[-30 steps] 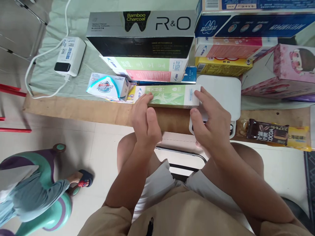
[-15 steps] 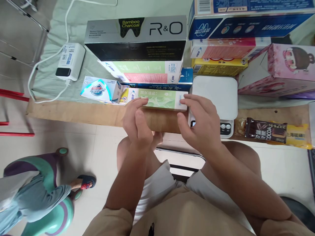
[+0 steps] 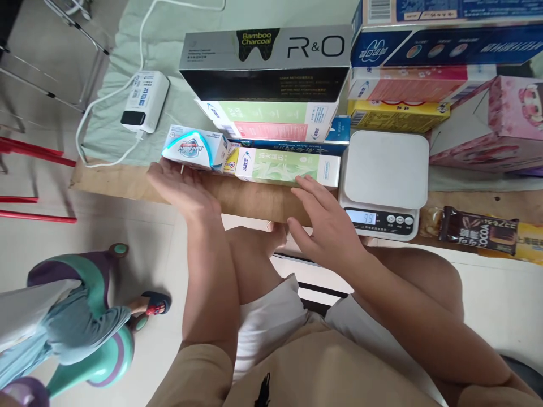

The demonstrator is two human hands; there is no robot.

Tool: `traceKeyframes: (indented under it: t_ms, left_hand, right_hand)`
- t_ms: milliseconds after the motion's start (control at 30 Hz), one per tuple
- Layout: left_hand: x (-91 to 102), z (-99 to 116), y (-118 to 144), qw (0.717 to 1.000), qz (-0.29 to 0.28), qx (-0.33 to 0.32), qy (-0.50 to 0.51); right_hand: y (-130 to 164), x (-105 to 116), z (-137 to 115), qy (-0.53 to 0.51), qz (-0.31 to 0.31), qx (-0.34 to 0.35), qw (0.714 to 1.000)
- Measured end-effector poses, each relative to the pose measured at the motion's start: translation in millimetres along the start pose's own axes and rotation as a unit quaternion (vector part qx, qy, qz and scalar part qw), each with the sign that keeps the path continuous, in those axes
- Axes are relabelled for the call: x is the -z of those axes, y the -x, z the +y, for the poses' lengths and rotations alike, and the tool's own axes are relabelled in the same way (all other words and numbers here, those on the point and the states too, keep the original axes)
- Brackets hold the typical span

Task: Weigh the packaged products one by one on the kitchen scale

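A wooden worktop (image 3: 254, 200) edge runs across my view, boxes stacked behind it. The green toothpaste box (image 3: 288, 167) now lies flat at the near edge, just left of the white scale (image 3: 384, 169) — a second ago both hands gripped it. My right hand (image 3: 326, 220) rests open, fingers touching its near side; my left hand (image 3: 180, 189) has slid away, open and empty, beneath the blue-white box (image 3: 193, 148) — released, I judge.

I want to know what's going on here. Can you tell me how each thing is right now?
left hand: open, palm up, empty
right hand: open, fingertips at the green box
green toothpaste box: closed, lying flat
kitchen scale: switched on, nothing on it
power bank: cable plugged in
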State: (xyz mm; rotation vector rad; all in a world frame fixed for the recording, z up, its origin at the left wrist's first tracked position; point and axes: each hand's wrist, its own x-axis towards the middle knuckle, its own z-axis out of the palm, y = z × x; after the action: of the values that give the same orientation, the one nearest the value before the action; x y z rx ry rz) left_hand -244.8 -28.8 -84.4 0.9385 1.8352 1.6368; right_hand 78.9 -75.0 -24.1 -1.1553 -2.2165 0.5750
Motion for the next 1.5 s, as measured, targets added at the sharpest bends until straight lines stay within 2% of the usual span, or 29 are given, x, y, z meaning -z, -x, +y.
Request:
traceKeyframes:
  t_ms: [100,233,367,433,500,533,600,667,733,800,900,1100,1200,1300,1400,1500]
  left_hand:
    - [-14.2,20.0,15.7,1.000,0.005,0.001,0.003]
    - [-34.9,46.4,30.9,0.996,0.064,0.038,0.052]
    - [-51.1,59.8,40.4,0.990,0.117,0.049,0.067]
    - [-57.8,65.5,52.1,0.984,0.168,0.016,0.053]
    - [-64.1,72.0,69.6,0.975,0.211,-0.067,0.018]
    - [-66.9,75.4,79.4,0.970,0.214,-0.118,-0.009]
    - [-71.7,81.7,97.9,0.976,0.146,-0.153,-0.042]
    - [-75.3,86.7,110.7,0.988,0.027,-0.123,-0.088]
    - [-77.8,90.2,116.6,0.984,-0.064,-0.090,-0.140]
    - [-80.0,92.2,117.2,0.978,-0.098,-0.079,-0.167]
    - [-83.0,93.3,114.6,0.978,-0.105,-0.083,-0.162]
    - [-87.8,94.1,112.1,0.975,-0.119,-0.070,-0.172]
    - [-90.2,95.3,113.1,0.977,-0.124,-0.065,-0.159]
    - [-91.4,95.1,115.3,0.984,-0.091,-0.092,-0.124]
    - [-90.8,91.0,116.3,0.983,-0.055,-0.157,-0.075]
    - [-93.5,87.4,117.4,0.975,-0.060,-0.210,-0.048]
  right_hand:
    - [-0.3,-1.0,-0.6,0.017,0.000,-0.018,1.000]
    - [-1.8,-1.6,0.0,0.043,0.000,-0.033,0.999]
    - [-4.0,1.2,-1.7,0.085,-0.020,-0.035,0.996]
    - [-4.5,3.1,-5.4,0.115,-0.042,-0.035,0.992]
    - [-4.6,5.0,-10.3,0.149,-0.056,-0.043,0.986]
    - [-4.6,5.9,-12.8,0.164,-0.060,-0.050,0.983]
    - [-4.8,7.9,-16.8,0.185,-0.072,-0.061,0.978]
    - [-5.4,10.1,-19.3,0.195,-0.092,-0.067,0.974]
    - [-6.7,12.1,-20.1,0.200,-0.111,-0.071,0.971]
    - [-8.4,13.3,-19.7,0.199,-0.124,-0.077,0.969]
    - [-10.1,12.2,-17.7,0.186,-0.120,-0.079,0.972]
    - [-7.1,0.8,-7.1,0.170,-0.060,-0.026,0.983]
    - [-4.3,1.3,-3.6,0.142,-0.038,-0.027,0.989]
    - [-3.4,16.5,-4.5,0.094,-0.019,-0.016,0.995]
    - [-6.2,45.3,-4.1,0.036,0.028,0.019,0.999]
    - [-11.4,76.3,4.4,0.010,0.096,0.028,0.995]
